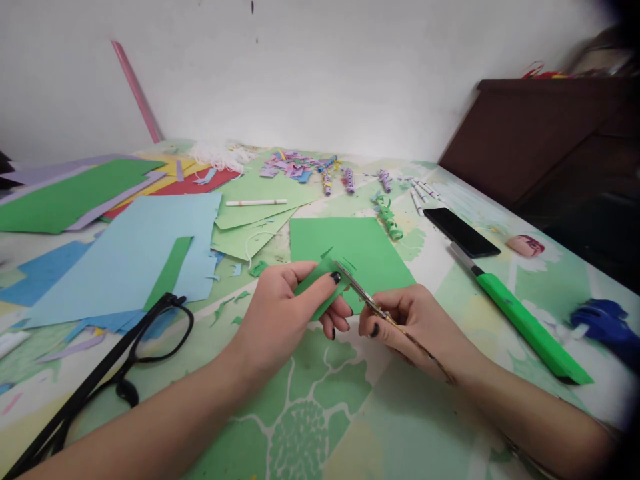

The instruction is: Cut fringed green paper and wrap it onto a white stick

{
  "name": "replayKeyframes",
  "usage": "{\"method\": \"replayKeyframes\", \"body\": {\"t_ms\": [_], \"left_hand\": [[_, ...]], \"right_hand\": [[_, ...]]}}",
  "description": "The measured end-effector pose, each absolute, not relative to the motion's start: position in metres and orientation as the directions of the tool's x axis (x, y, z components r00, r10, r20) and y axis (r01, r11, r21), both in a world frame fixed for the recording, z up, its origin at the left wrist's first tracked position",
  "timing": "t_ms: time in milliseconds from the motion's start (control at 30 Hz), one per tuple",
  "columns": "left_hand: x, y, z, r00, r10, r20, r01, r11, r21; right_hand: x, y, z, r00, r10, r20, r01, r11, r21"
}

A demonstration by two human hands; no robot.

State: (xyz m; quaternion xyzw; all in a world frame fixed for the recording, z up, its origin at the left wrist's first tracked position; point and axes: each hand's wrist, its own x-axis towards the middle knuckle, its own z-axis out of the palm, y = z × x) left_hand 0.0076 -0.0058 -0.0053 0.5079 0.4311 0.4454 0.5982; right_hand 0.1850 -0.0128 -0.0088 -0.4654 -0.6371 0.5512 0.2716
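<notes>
The left hand (287, 303) pinched the green slip (324, 269) between thumb and fingers, forward-left of the right hand (425, 327), which, curled around the scissors (357, 287), angled their long axis toward the slip's right edge.

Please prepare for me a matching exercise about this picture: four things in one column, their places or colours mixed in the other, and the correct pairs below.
1. Scissors
2. Paper piece
3. Phone
4. Utility knife

A. Has a green handle
B. Held in the left hand
C. Has a black screen
D. Held in the right hand

Pairs: 1-D, 2-B, 3-C, 4-A
</notes>
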Motion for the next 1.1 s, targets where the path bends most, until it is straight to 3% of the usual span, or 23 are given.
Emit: {"method": "replayKeyframes", "body": {"t_ms": [133, 767, 1100], "left_hand": [[0.0081, -0.0060, -0.0043, 0.227, 0.972, -0.064, -0.091, 0.087, 0.992], [0.0078, -0.0062, -0.0020, 0.226, 0.971, -0.073, -0.044, 0.085, 0.995], [0.0075, -0.0075, -0.0029, 0.234, 0.970, -0.071, -0.048, 0.084, 0.995]], "right_hand": [[0.1874, -0.0128, -0.0118, -0.480, 0.873, -0.090, 0.231, 0.027, -0.973], [0.1856, -0.0127, -0.0111, -0.492, 0.865, -0.095, 0.242, 0.031, -0.970], [0.1819, -0.0118, -0.0068, -0.381, 0.904, -0.196, 0.343, -0.058, -0.938]]}}
